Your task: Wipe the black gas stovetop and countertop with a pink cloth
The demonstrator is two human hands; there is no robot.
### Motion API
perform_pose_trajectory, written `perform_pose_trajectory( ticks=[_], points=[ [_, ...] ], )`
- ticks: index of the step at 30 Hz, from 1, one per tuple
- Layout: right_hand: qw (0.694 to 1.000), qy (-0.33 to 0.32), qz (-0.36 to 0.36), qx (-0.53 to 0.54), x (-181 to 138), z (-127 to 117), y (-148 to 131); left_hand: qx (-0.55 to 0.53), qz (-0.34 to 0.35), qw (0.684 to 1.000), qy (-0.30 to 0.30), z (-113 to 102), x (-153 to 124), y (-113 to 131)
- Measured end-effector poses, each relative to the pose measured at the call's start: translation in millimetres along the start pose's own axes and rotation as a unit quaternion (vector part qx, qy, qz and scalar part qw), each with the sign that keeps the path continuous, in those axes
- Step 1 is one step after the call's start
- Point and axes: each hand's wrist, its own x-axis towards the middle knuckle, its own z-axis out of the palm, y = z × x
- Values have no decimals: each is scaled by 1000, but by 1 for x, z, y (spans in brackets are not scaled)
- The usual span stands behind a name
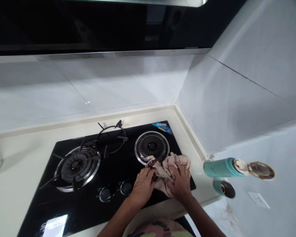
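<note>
Both of my hands rest on a crumpled beige cloth (168,164) lying on the front right part of a black glass gas stove (118,164). My left hand (143,186) grips the cloth's left edge with curled fingers. My right hand (180,182) presses down on the cloth's right side, fingers bent over it. The cloth lies just in front of the bare right burner (152,146).
The left burner (77,165) has its pan support on; a second pan support (111,138) lies loose between the burners. Two knobs (115,191) sit at the stove's front. A teal flask (224,167) with open lid and a teal cup (224,188) are at the right by the tiled wall.
</note>
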Motion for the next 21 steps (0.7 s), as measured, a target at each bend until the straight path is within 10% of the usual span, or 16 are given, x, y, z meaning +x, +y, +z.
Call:
perform_pose_trajectory(
  ticks=[14, 21],
  points=[
    [1000, -20, 13, 15, 116, 8, 58, -188, 27, 980, 53, 16, -12, 10],
    [996, -80, 35, -27, 37, -25, 53, -270, 5, 959, 90, 27, -26, 8]
  ],
)
